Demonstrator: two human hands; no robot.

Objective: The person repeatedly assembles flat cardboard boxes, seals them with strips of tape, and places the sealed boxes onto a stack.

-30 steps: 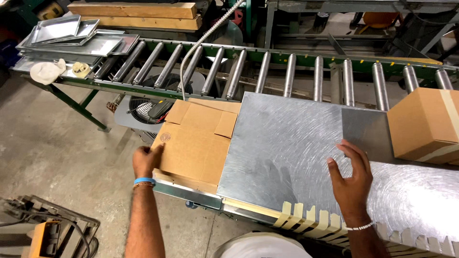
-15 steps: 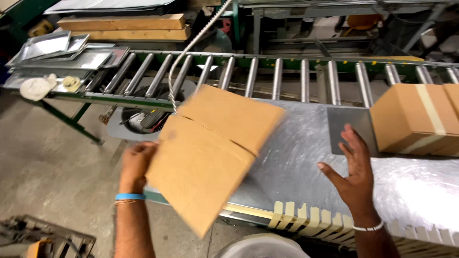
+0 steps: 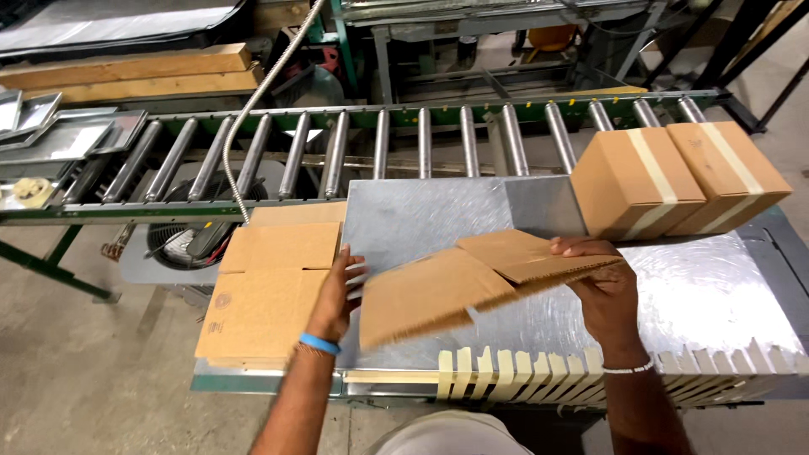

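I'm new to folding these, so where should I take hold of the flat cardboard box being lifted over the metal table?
Probably at its two opposite side edges, one hand from each side. The flat cardboard box hangs tilted and half unfolded above the metal table; the left hand holds its left edge and the right hand its right flap, so pulling the edges apart could open it.

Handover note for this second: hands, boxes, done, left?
Left hand: on the near-left edge of a flattened cardboard box, lifted above the metal table.
Right hand: grips the box's right flap edge.
Stack of flat boxes: at the table's left end, beside the left hand.
Two taped boxes: closed, side by side at the far right by the roller conveyor.
Strips of tape: hang along the near table edge.
Done: two boxes sealed. Left: the held box is not yet opened into shape or taped.
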